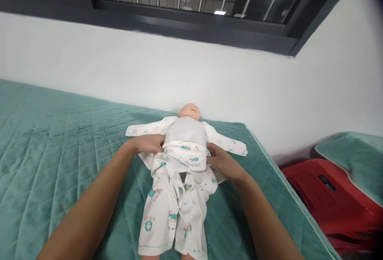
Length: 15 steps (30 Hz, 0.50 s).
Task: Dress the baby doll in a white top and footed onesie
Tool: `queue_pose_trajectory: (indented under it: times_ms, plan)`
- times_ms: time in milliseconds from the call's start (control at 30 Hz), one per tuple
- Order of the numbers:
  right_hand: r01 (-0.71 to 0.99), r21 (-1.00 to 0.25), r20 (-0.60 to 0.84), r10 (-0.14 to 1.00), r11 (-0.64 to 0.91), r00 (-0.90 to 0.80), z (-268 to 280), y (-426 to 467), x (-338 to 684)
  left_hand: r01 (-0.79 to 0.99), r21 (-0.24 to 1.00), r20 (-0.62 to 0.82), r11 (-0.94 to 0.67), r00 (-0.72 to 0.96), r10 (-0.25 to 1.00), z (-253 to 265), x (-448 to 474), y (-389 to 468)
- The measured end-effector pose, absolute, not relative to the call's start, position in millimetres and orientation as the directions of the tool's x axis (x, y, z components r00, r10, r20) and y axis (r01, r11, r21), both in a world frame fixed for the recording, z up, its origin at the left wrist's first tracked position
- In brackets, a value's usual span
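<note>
A baby doll lies on its back on the green quilted mattress cover, head toward the wall. It wears white printed pants with their high waistband over its belly; there is a gap at the crotch. My left hand pinches the waistband at the doll's left-hand side in the picture, fingertips partly hidden. On the opposite side my right hand grips the same waistband, fingers curled against it. A white printed top lies opened under the doll, sleeves spread out, leaving the pale torso bare.
The green quilted mattress cover reaches the white wall, below a dark-framed barred window. Beyond the mattress's right edge stands a red plastic piece, with green fabric over its back.
</note>
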State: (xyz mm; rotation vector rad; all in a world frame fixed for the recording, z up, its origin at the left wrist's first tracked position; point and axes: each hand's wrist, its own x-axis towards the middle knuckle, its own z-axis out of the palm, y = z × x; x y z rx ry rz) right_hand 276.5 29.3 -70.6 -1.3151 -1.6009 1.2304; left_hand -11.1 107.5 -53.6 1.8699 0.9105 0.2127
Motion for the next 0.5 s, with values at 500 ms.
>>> queue_pose_trajectory:
  times_ms: [500]
  plan:
    - [-0.061,-0.995,-0.068,0.982,-0.08,-0.178,-102.2,38.0,295.9,0.001,0.981,-0.153,0.193,0.617,0.772,-86.0,-13.6,97.7]
